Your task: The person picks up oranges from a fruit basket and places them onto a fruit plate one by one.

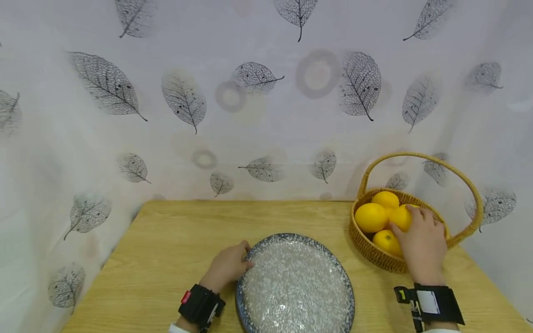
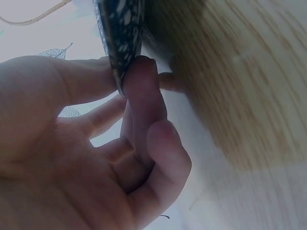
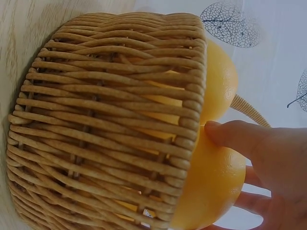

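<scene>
basket [image 1: 369, 252] at the bench's [image 1: 187, 231] far right corner holds fruit [image 1: 399, 218]; your right hand [image 1: 424, 245] grips one, your left hand [image 1: 226, 264] pinches the plate [image 1: 295, 282].

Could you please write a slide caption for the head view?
Left hand grips a round, speckled grey, blue-rimmed plate; right hand holds a round yellow fruit in a brown wicker basket.

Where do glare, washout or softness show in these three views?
Head view: bright glints on the plate; left wrist view: backdrop washed out, tabletop turning pale and hazy low in frame; right wrist view: basket weave fairly crisp, soft highlights on the yellow fruit.
</scene>
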`<state>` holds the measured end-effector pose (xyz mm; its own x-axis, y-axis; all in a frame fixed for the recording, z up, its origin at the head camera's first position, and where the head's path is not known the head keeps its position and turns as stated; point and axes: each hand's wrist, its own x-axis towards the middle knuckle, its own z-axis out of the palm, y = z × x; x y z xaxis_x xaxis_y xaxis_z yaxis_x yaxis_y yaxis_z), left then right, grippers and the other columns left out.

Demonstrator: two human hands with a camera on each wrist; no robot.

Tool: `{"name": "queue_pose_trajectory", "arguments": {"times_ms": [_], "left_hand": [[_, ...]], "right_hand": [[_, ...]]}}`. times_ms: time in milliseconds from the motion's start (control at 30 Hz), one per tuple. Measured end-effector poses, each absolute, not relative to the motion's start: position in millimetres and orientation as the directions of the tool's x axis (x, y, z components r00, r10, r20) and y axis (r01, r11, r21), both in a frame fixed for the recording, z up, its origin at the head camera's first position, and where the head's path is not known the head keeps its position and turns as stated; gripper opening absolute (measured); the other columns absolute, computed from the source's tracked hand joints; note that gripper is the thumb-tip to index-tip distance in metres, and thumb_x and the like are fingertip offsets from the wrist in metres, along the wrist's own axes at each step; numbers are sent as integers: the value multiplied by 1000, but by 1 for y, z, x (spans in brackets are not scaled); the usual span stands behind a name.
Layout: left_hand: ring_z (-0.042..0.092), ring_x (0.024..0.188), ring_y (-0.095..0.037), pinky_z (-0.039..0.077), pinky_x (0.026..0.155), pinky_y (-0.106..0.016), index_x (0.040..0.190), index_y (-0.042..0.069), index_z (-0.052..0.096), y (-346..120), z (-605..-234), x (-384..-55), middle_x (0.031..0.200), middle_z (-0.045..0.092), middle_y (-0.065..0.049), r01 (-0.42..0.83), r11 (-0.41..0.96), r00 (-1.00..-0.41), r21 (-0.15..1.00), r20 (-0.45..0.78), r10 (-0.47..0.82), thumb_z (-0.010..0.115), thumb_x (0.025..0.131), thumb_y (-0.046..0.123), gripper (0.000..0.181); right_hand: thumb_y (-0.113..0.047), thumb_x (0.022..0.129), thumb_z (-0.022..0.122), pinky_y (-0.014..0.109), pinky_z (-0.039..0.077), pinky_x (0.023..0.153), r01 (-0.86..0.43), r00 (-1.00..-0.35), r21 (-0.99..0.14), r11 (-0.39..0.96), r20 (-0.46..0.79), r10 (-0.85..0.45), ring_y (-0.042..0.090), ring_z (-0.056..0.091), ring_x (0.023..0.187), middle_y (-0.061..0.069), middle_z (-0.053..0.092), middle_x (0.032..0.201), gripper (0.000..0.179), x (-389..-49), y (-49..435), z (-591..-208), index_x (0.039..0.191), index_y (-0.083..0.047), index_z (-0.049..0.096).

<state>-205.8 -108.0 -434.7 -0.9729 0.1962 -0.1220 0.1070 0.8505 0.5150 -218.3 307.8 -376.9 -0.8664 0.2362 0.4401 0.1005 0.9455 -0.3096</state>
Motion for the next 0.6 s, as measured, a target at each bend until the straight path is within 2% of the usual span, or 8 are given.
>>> {"name": "queue_pose_trajectory", "arguments": {"times_ms": [133, 267, 600], "left_hand": [[48, 58, -16, 36, 51, -28, 115, 7, 59, -110, -435, -206, 73, 60, -5, 123, 848, -971, 515, -115, 211, 69, 87, 24, 34], [47, 55, -15, 34, 49, -28, 114, 7, 60, -116, -434, -205, 70, 59, -5, 135, 847, -976, 514, -80, 204, 68, 88, 23, 32], [49, 59, -16, 38, 52, -30, 115, 7, 60, -107, -436, -205, 78, 65, -7, 145, 834, -969, 532, -95, 229, 69, 87, 24, 34]], "right_hand": [[-27, 83, 72, 73, 36, 89, 112, -855, -317, 942, 453, 254, 64, 38, 108, 41, 45, 131, 65, -219, 305, -379, 133, 8, 49], [-28, 83, 73, 71, 34, 92, 93, -847, -315, 944, 474, 242, 62, 39, 109, 40, 46, 130, 65, -226, 303, -378, 132, 8, 51], [-28, 82, 74, 70, 36, 90, 112, -858, -318, 941, 448, 253, 61, 39, 109, 40, 46, 131, 66, -220, 310, -375, 133, 7, 51]]}}
